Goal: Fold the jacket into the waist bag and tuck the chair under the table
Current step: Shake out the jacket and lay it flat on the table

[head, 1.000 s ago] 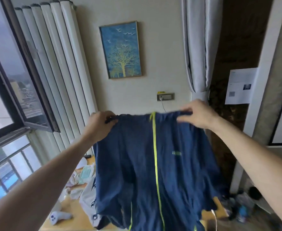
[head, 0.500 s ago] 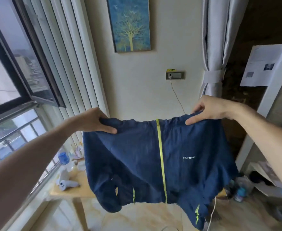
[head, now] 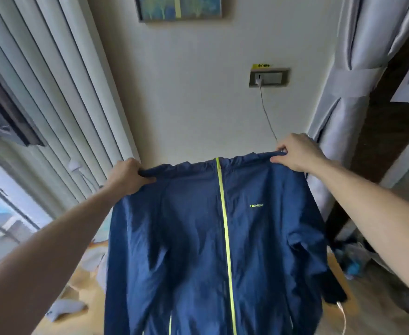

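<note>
Two hands hold the blue jacket (head: 198,238) up by its shoulders: left grip (head: 126,176) and right grip (head: 295,152) each pinch the top edge, zipper (head: 224,226) facing the camera.

Bare forearms (head: 53,257), no sleeves

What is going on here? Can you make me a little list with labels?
held thing: navy jacket, hanging open in the air
zipper: neon yellow zipper, closed down the front
left hand: gripping the top edge at one shoulder
right hand: pinching the top edge at the other shoulder
behind: wall socket with a cable plugged in
folding: not begun
</note>
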`<state>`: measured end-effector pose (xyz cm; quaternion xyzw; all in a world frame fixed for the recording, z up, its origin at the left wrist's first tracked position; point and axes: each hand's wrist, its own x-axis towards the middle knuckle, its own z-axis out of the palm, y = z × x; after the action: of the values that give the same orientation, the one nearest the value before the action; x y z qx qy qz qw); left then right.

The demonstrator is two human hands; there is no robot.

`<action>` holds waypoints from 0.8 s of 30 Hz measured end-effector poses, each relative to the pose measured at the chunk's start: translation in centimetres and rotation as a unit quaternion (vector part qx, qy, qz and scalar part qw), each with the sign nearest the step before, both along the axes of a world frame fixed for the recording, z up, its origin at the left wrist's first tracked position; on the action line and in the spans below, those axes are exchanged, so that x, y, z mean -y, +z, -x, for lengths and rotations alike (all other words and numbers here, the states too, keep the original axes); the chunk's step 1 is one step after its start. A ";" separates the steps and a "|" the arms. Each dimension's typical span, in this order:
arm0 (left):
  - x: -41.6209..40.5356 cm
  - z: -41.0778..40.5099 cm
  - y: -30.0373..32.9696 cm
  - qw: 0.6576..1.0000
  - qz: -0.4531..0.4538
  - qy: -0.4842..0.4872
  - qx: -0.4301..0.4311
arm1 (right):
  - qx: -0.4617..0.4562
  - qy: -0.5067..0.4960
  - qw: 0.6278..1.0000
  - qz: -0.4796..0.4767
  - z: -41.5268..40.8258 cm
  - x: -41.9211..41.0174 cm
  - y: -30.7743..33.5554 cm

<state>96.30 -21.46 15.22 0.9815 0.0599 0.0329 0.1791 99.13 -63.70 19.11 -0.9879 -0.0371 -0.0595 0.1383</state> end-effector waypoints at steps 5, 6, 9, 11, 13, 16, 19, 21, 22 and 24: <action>-1.7 -14.4 -9.9 1.000 -0.006 0.020 -0.023 | -0.034 -0.064 0.997 0.022 -14.9 -3.4 -11.5; -1.8 -16.9 -11.7 0.999 -0.012 0.021 -0.025 | -0.043 -0.072 0.996 0.030 -17.3 -3.9 -13.7; -2.1 -23.0 -17.2 0.998 -0.050 -0.002 -0.040 | -0.077 -0.088 0.992 0.055 -22.5 -4.8 -20.1; -1.8 -25.3 -20.9 0.995 -0.070 -0.032 -0.056 | -0.098 -0.093 0.989 0.058 -24.3 -5.2 -23.7; -1.3 -26.0 -24.9 0.989 -0.119 -0.055 -0.068 | -0.092 -0.100 0.989 0.063 -24.5 -5.8 -27.3; 0.6 -25.0 -29.9 0.970 -0.213 -0.112 -0.019 | -0.057 -0.042 0.992 0.102 -21.6 -7.7 -33.2; 4.0 -22.7 -33.6 0.943 -0.202 -0.263 0.025 | -0.099 0.086 0.986 0.100 -17.6 -9.4 -39.0; 5.7 -21.6 -35.8 0.919 -0.209 -0.327 -0.076 | -0.205 0.114 0.965 0.114 -16.3 -10.0 -41.4; 6.1 -21.4 -36.9 0.911 -0.211 -0.321 -0.152 | -0.260 0.111 0.951 0.127 -16.3 -10.1 -42.1; 6.3 -22.5 -38.2 0.921 -0.178 -0.252 -0.238 | -0.279 0.100 0.945 0.140 -17.9 -10.4 -42.3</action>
<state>118.76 -27.74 -22.97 0.9587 -0.1550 -0.2380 -0.0160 117.05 -53.30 -23.15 -0.9656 -0.1034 0.2386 0.0083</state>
